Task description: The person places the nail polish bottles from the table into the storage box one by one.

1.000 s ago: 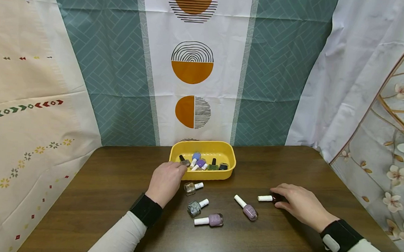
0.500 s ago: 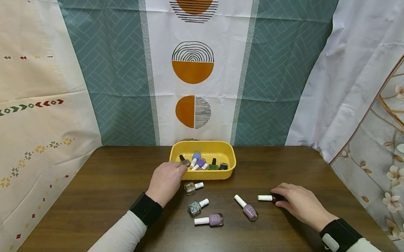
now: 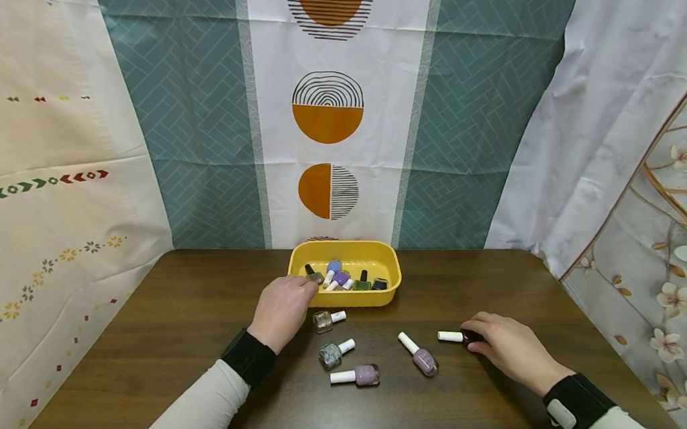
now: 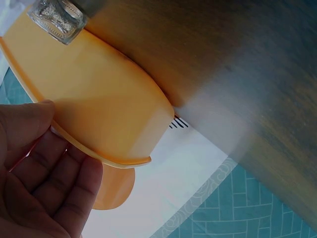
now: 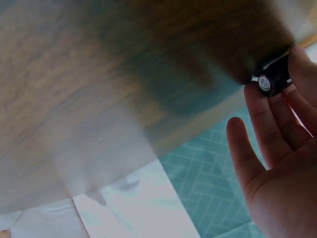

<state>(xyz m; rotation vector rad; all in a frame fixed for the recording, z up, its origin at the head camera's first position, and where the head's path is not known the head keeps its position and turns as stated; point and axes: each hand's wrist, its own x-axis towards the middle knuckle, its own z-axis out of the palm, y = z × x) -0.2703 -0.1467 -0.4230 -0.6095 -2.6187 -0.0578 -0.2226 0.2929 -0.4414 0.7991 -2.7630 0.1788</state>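
A: Where do we find the left hand (image 3: 281,310)?

B: We see it at the near left corner of the yellow tray (image 3: 361,299), its fingers bent and the rim pinched between them and the thumb. The tray itself sits at the far side of the wooden table (image 3: 189,323).

A: And the right hand (image 3: 511,345)?

B: Well apart from the tray, over the right part of the table. It pinches a dark bottle (image 3: 472,337) — thumb on one side, fingers on the other, one finger standing free. We see the white cap pointing left, and in the right wrist view a round label on the base. We cannot tell whether the bottle touches the table.

A: What lies between the hands?

B: Four more bottles on their sides. We have the gold glitter bottle (image 3: 323,320) just in front of the tray, the grey glitter bottle (image 3: 330,355) nearer the person, a lilac bottle (image 3: 367,374) nearer still, and a second lilac bottle (image 3: 426,362) closer to the right hand.

A: Inside the tray?

B: Several others — among them we make out a blue bottle (image 3: 334,265), a purple bottle (image 3: 341,277) and a green bottle (image 3: 363,285).
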